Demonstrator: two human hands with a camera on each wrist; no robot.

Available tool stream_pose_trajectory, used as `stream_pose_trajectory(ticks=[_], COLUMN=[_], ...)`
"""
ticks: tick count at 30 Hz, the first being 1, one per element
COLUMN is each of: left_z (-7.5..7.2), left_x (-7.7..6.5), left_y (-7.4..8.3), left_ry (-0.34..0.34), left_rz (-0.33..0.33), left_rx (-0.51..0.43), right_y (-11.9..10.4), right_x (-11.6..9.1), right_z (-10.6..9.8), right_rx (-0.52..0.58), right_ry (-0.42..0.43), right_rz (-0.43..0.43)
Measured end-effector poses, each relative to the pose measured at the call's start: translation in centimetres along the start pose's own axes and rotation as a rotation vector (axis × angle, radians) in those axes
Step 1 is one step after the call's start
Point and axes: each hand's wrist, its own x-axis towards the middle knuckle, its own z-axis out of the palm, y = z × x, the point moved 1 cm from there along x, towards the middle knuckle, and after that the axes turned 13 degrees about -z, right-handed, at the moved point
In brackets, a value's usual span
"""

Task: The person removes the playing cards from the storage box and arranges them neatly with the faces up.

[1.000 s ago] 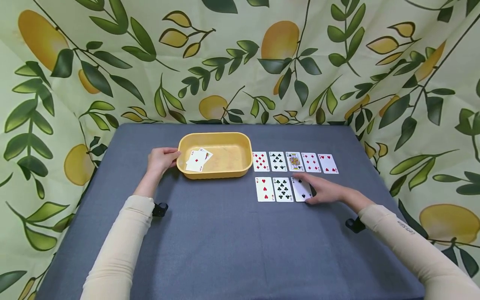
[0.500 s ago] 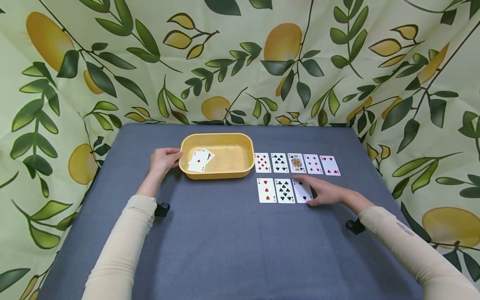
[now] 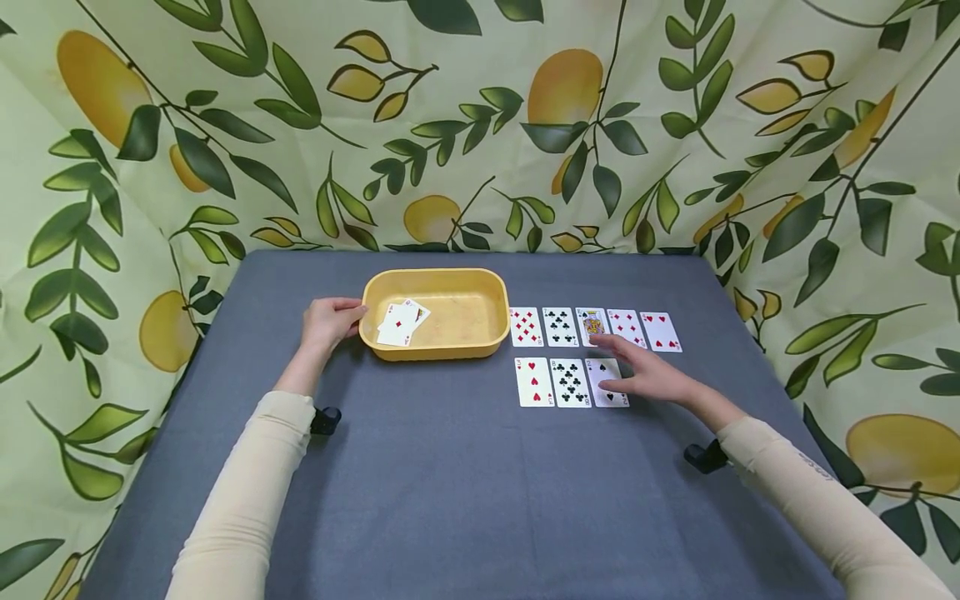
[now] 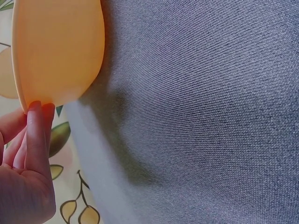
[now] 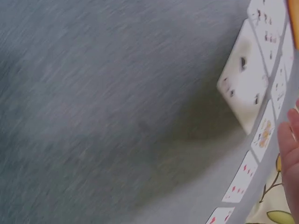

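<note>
At the rim of a yellow plastic tub [image 3: 468, 312], my left hand [image 3: 327, 323] pinches the left end between thumb and fingers. The left wrist view shows this grip on the tub wall [image 4: 60, 46] up close. Two or so playing cards [image 3: 400, 322], an ace of diamonds on top, lie inside the tub. My right hand [image 3: 648, 372] hovers with fingers spread over a spade card [image 3: 611, 400], partly covering it in the head view. In the right wrist view that spade card [image 5: 243, 77] lies face up, apart from the fingers [image 5: 287, 140].
Left of the spade card lie a three of hearts [image 3: 534, 382] and a clubs card [image 3: 571, 383]. Behind them runs a row of several face-up cards, from a diamonds card [image 3: 527, 327] to a hearts card [image 3: 660, 332]. Grey cloth [image 3: 450, 483] covers the table; patterned fabric [image 3: 480, 125] hangs behind.
My right hand has lifted off the spade card and shifted slightly away from me, leaving the card in its row. My left hand keeps its hold on the tub.
</note>
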Motion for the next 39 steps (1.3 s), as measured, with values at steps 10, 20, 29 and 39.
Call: stream_pose_trajectory(ticks=[10,20,29,39], left_z=[0.0,-0.1,0.2,0.1], left_x=[-0.3,-0.2,0.0,-0.2], left_y=[0.0,-0.1,-0.2,-0.3], left_ry=[-0.006,-0.001,0.022,0.010], left_rz=[-0.001,-0.005,-0.003,0.013], left_rx=[-0.018,-0.027,-0.020,-0.028], right_y=[-1.4,-2.7,-3.8,-5.0], right_x=[3.4,8.0,12.0,15.9], right_z=[0.0,0.8,2.8,4.5], right_rx=[0.233,0.348,0.411,0.393], right_ry=[0.148,0.182,0.180,0.189], right_rz=[0.041,-0.004,-0.045,-0.078])
